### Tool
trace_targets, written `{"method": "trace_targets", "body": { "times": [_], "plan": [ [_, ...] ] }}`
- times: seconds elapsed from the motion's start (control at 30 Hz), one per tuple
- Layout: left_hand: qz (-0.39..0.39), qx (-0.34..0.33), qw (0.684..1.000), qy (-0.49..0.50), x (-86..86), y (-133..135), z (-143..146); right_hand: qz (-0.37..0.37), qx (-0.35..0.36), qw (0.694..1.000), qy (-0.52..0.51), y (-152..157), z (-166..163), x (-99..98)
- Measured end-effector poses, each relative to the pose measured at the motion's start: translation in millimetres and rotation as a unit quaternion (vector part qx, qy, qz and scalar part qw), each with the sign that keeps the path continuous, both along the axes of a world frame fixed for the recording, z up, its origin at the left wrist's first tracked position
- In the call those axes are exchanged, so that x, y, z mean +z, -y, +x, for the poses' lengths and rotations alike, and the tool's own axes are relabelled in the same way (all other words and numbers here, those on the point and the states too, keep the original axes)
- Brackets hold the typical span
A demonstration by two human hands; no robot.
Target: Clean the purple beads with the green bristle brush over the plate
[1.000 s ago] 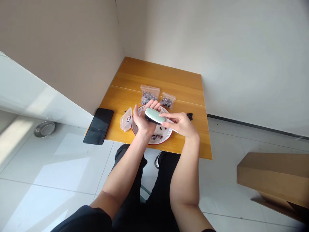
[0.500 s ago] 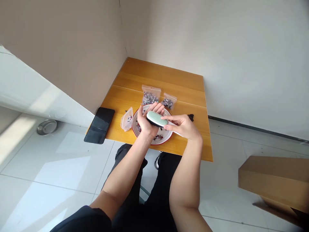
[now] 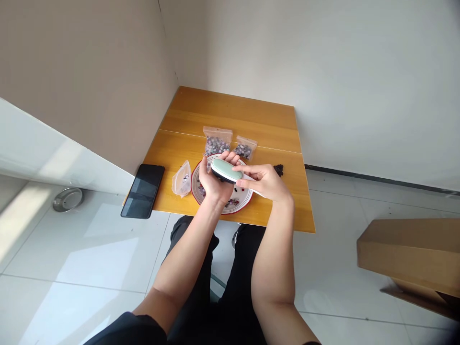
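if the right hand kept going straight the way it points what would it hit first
The right hand grips the green brush and points leftward at the open left hand, so that palm comes first; the brush looks about touching it, though depth is unclear.

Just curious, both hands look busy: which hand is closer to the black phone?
Left. The left hand is over the plate, with a small bag between it and the phone; the right hand, holding a green brush, is farther off, beyond the left hand.
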State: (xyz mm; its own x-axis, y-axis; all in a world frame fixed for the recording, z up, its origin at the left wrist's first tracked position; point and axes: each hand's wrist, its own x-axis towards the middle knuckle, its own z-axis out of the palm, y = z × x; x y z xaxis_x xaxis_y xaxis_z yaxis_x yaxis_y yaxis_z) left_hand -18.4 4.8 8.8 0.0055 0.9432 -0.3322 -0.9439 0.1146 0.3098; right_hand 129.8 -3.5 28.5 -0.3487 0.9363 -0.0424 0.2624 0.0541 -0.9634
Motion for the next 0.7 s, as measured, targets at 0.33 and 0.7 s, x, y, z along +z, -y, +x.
{"method": "trace_targets", "body": {
  "times": [0.33, 0.7],
  "plan": [
    [-0.009, 0.019, 1.0, -0.019, 2.5, 2.0, -4.6, -0.026, 0.041, 0.999, -0.025, 1.2, 4.9, 0.1],
    [-0.012, 0.028, 1.0, -0.008, -1.3, 0.8, -10.0, -0.012, 0.045, 0.999, -0.012, 0.0, 3.7, -1.3]
  ]
}}
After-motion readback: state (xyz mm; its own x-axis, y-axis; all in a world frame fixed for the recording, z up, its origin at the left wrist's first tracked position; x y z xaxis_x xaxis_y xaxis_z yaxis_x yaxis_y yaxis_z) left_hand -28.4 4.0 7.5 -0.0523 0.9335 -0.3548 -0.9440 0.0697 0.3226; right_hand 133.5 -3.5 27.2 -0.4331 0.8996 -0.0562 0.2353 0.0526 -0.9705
